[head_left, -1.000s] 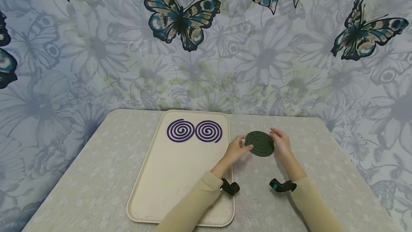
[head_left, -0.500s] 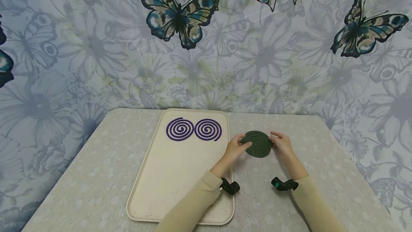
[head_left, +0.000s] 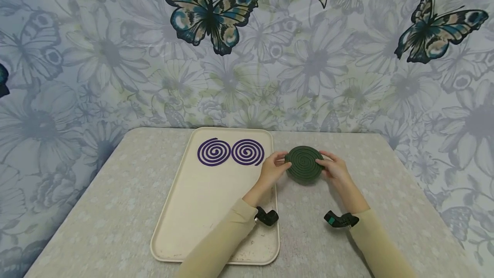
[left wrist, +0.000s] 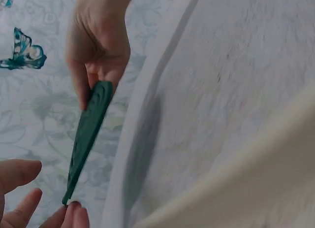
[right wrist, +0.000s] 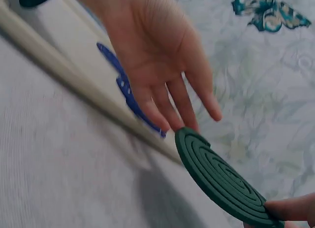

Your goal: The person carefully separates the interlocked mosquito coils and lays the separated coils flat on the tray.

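Observation:
A green mosquito coil (head_left: 304, 164) is held above the table, its spiral face tilted up towards the head camera. My right hand (head_left: 336, 170) grips its right edge, thumb over the face and fingers behind. At the opposite edge, my left hand (head_left: 272, 170) pinches lightly with its fingertips. The right wrist view shows the other left fingers spread, with the coil (right wrist: 221, 179) reaching from them to the right thumb (right wrist: 290, 207). In the left wrist view the coil (left wrist: 88, 134) appears nearly edge-on.
A cream tray (head_left: 216, 213) lies left of the coil, under the left forearm. Two purple spiral coils (head_left: 214, 152) lie side by side at its far end. The patterned table (head_left: 308, 235) reaches back to a butterfly-print backdrop (head_left: 316, 55).
The coil has tipped up to face the head camera more. My right thumb has come over its front edge, while the left hand has slid outward to the rim.

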`<state>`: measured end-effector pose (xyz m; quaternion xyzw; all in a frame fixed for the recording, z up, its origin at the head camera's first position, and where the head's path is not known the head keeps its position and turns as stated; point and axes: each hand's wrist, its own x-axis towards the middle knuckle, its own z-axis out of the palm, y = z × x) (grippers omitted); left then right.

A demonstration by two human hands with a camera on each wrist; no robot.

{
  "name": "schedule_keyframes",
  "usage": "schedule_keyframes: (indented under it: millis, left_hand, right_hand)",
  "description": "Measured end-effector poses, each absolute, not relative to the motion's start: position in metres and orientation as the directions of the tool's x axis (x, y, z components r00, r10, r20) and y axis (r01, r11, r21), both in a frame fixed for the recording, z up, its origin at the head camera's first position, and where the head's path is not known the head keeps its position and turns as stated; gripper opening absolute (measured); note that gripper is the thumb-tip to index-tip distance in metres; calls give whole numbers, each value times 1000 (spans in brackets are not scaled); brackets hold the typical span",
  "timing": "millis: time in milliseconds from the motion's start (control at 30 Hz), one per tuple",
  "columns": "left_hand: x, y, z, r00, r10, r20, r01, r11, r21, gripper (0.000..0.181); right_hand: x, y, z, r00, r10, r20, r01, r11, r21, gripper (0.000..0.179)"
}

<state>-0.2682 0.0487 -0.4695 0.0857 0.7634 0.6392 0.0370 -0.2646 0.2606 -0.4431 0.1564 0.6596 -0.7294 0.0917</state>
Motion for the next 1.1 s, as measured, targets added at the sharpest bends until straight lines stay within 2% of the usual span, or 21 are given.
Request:
schedule_keyframes:
  millis: [267, 600, 733, 900, 1100]
  left_hand:
    - [-274, 11, -448, -977, 192, 89, 82, -44, 996, 45]
    - [-266, -45, -406, -991, 122, 59, 42, -137, 990, 47]
    - [-261, -64, -394, -992, 96, 81, 69, -123, 990, 46]
    - [-255, -78, -387, -991, 66, 114, 110, -53, 993, 40]
    - [-246, -79, -387, -966, 62, 249, 256, 166, 952, 32]
  right_hand:
    - [-257, 222, -410, -960, -14, -280, 269, -328, -906, 63]
    - [-252, 175, -388, -977, -167, -132, 193, -437, -878, 57]
    - [-248, 155, -382, -974, -203, -97, 178, -431, -885, 52]
    - [-240, 138, -377, -978, -204, -53, 135, -416, -899, 54]
    - [-234, 131, -375, -982, -185, -40, 118, -431, -895, 49]
